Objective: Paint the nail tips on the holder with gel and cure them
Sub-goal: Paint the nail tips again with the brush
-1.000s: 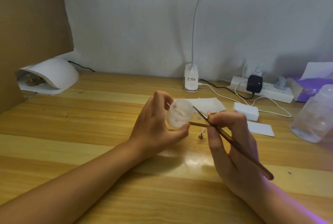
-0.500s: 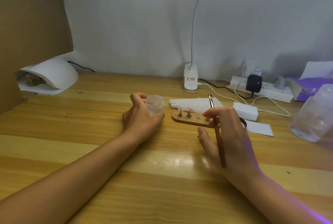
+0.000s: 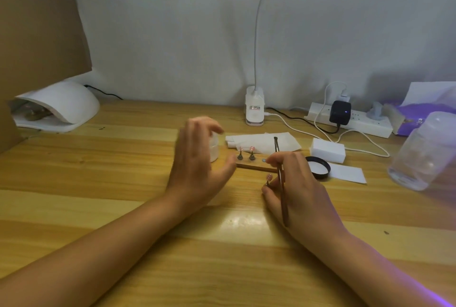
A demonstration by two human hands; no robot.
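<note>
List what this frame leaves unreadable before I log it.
Head view:
Gel jar: mostly hidden behind the blurred left hand.
Holder: right end covered by the right hand.
Brush bristles: too small to show gel.
Curing lamp interior: shadowed, contents indistinct.

Left hand (image 3: 197, 161) now off jar (image 3: 214, 150)

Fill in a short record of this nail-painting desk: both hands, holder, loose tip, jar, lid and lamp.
Left hand: open, blurred, in front of the gel jar; contact unclear
Right hand: grip around the brush, bristles pointing away
Holder: wooden, two nail tips upright on stands
Third tip: off the holder, beside the right thumb
Black lid: lying right of the right hand
Curing lamp: white, far left
</note>
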